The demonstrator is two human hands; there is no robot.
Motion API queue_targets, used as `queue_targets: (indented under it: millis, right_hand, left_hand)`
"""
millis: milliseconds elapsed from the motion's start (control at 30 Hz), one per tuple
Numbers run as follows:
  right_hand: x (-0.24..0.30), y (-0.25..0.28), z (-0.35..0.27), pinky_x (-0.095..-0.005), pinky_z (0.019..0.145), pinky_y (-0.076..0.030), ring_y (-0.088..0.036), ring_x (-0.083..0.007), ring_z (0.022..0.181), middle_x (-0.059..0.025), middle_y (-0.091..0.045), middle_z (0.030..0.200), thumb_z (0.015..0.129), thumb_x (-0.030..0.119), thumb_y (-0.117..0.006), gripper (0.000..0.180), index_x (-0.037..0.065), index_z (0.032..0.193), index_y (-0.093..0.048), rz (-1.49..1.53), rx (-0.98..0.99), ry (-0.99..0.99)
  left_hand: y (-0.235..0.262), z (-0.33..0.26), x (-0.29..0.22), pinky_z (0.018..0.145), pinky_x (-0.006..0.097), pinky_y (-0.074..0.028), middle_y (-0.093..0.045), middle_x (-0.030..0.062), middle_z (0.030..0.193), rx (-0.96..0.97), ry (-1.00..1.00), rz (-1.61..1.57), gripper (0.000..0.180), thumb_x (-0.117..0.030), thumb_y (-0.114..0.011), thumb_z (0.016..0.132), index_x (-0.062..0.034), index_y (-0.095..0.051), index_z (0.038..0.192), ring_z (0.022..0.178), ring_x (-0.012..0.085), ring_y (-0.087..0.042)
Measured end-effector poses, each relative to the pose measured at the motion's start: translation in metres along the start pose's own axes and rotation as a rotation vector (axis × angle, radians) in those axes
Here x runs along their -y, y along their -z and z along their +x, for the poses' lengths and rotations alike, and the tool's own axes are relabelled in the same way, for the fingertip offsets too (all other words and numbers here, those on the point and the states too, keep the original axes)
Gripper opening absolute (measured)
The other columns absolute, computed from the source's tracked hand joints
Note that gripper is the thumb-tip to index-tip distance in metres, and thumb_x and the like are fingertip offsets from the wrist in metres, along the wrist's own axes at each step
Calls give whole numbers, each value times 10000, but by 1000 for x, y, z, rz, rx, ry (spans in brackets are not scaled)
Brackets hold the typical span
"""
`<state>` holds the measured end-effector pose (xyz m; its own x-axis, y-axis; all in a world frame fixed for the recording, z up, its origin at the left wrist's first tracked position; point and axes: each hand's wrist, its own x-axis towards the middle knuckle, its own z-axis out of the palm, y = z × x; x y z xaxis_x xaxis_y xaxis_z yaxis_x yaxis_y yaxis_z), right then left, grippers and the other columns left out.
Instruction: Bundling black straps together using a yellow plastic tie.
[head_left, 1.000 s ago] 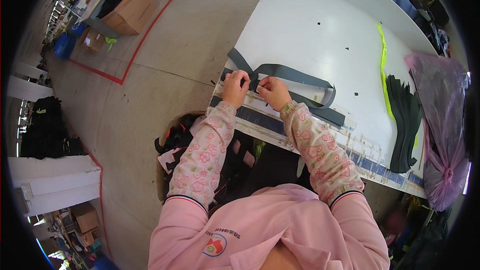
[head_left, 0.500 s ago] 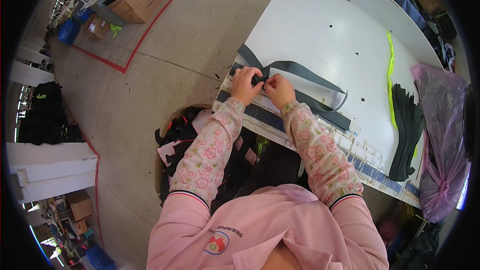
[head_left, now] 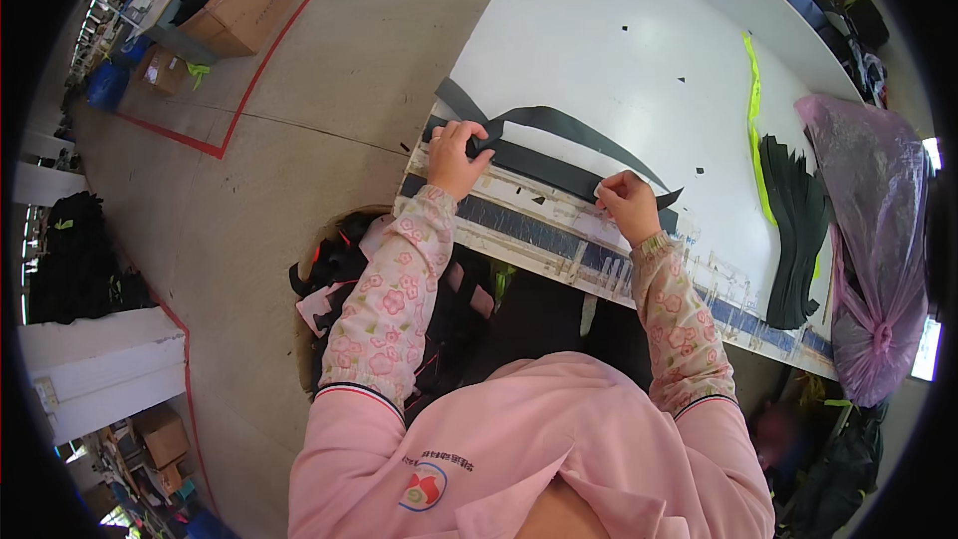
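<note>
Dark grey strap (head_left: 559, 155) lies folded, flat, looped.

Long dark grey strap (head_left: 559, 155), folded double, flat along near table edge.

- The white table (head_left: 619, 50) is the landmark; a long dark strap (head_left: 559, 155) lies on it, near its front edge.
- The left hand (head_left: 457, 155) grips the strap at its left end, with the fingers closed around it.
- The right hand (head_left: 629, 205) pinches the strap further right, at the table's front edge.
- A stack of dark pieces (head_left: 793, 230) lies on the right part of the table, beside a neon yellow strip (head_left: 753, 120).
- A pink plastic bag (head_left: 878, 230) stands at the table's right end.
- A cardboard box (head_left: 244, 0) stands on the floor, well to the left of the table.
</note>
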<state>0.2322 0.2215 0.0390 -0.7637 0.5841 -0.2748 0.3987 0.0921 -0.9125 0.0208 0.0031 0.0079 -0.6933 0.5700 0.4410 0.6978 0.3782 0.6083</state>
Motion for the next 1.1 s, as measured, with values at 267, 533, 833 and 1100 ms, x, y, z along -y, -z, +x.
queue_targets:
  millis: [267,533,833,1100]
  right_hand:
    - [-25,40,-20,-261,581,-499,-627,-117,631,-64,-650,723,834,82,-647,114,-12,871,-594,-97,-115,39]
    - [-24,26,-24,-316,615,-506,-639,-214,644,-115,-647,712,808,97,-646,113,14,862,-591,-299,-139,211]
    - [-24,23,-22,-319,618,-511,-648,-222,646,-115,-646,705,809,91,-645,104,18,860,-592,-312,-127,194]
    - [-8,10,-36,-278,590,-490,-600,-140,608,-83,-617,670,827,77,-640,109,-6,873,-588,-72,-73,147]
  left_hand:
    - [-1,-1,1,776,417,-419,-574,37,922,11,10,26,331,-104,-788,665,-139,-579,919,889,310,-512]
    - [-1,-1,-4,788,390,-406,-582,43,927,38,10,24,309,-94,-774,683,-109,-585,926,876,284,-498]
    - [0,-1,1,781,406,-418,-574,44,932,45,-7,45,345,-135,-800,666,-126,-585,935,896,303,-507]
    - [5,-1,-3,821,414,-406,-563,47,1001,117,-40,43,446,-227,-837,646,-133,-576,996,952,308,-489]
